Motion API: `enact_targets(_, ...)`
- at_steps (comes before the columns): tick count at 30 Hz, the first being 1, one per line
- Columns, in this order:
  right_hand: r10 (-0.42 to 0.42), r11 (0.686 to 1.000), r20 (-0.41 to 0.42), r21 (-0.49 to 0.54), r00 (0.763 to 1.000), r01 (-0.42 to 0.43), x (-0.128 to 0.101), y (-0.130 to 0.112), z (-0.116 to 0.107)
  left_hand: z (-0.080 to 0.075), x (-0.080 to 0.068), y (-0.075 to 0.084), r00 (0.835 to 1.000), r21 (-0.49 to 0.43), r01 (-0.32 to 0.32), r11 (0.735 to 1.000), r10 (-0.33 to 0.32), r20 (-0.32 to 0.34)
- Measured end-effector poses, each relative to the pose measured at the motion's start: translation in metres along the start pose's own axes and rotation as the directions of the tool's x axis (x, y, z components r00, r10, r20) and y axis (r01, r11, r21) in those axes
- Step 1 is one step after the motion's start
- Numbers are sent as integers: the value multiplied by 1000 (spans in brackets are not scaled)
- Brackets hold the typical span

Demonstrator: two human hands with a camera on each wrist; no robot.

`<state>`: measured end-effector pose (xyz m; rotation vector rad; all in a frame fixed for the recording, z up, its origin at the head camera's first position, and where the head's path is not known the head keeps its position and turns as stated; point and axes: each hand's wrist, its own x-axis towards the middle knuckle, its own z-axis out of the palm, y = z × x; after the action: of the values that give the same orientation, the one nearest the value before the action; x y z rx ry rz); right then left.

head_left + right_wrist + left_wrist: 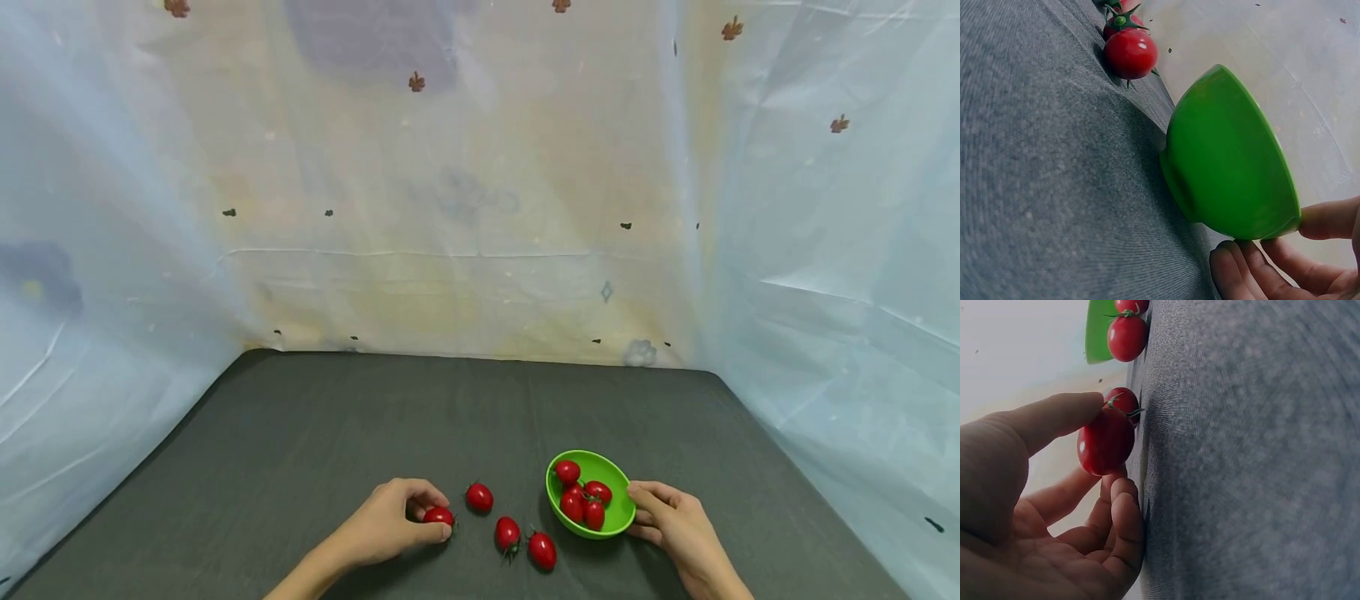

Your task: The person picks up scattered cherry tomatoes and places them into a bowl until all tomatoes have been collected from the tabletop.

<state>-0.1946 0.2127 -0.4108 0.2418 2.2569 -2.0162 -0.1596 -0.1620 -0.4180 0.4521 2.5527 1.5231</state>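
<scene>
Between the thumb and fingers of my left hand (390, 523) is a red cherry tomato (1107, 441) with a green stem, close over the dark cloth. Three more cherry tomatoes lie to its right: one farther back (479, 497), one in the middle (507, 533), one nearest the bowl (542, 551). My right hand (678, 529) pinches the right rim of a small green bowl (1232, 156), thumb at the rim and fingers against the outer wall. Several cherry tomatoes (594, 514) sit inside the bowl.
A dark grey cloth (390, 417) covers the table. Pale patterned plastic sheeting rises as a back wall (480, 292), a left wall (112, 333) and a right wall (840, 333) around it.
</scene>
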Motion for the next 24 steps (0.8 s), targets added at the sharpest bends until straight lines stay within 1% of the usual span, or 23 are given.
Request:
enact_targets(7, 3, 1000, 0, -3, 1000, -3, 0, -1, 0, -1, 0, -1, 999, -16, 6, 1000, -6, -31)
enact_targets(15, 1, 1000, -8, -5, 1000, -1, 1, 0, 0, -6, 0, -1, 996, -31, 45, 998, -47, -77)
enact_targets(19, 1, 1000, -6, -7, 1000, -1, 1, 0, 0, -8, 0, 0, 995, -34, 48, 998, -51, -88)
enact_targets(24, 2, 1000, -6, -9, 1000, -2, 1, 0, 0, -13, 1, 3, 992, -32, 60, 998, -63, -113)
